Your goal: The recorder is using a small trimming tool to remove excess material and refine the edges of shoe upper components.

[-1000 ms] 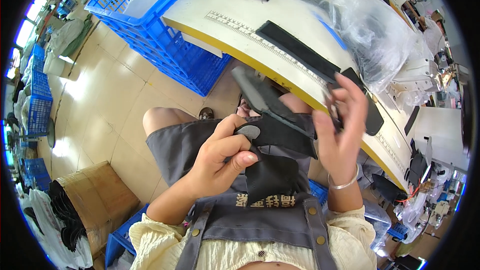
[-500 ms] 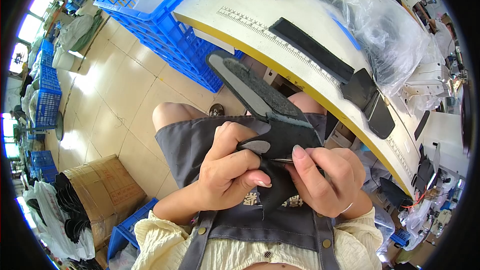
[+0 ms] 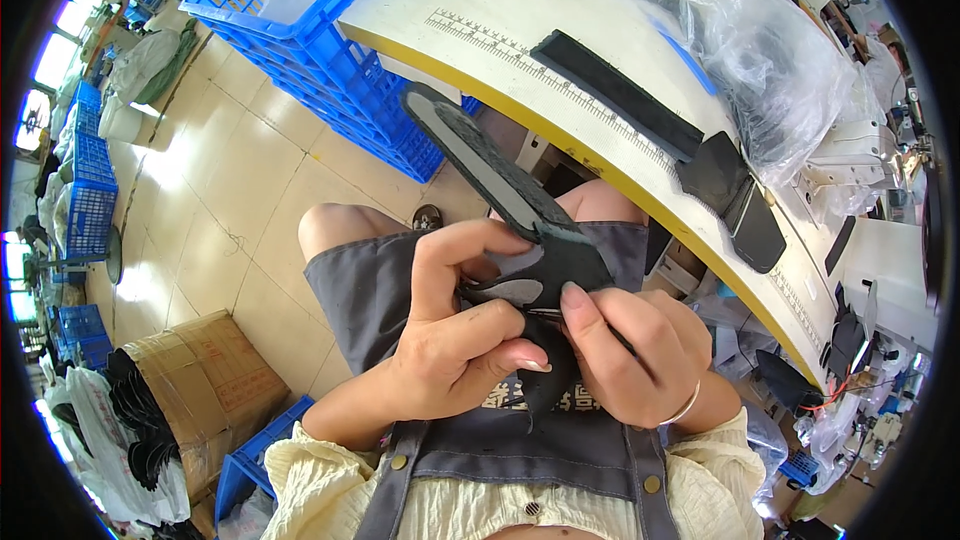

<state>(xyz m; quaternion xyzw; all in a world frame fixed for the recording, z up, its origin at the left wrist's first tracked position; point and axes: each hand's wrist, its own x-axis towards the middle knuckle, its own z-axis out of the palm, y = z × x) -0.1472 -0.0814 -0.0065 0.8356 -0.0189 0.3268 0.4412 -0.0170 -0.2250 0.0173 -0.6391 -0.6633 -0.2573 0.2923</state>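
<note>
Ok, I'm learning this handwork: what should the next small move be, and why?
Probably tighten the left hand slightly on the black piece: its long grey-striped end juts out beyond both hands, and the right hand seems to hold a thin shiny item, too small to identify, close against the piece.

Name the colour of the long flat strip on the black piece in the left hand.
The strip is light grey, clearest in the head view.
</note>
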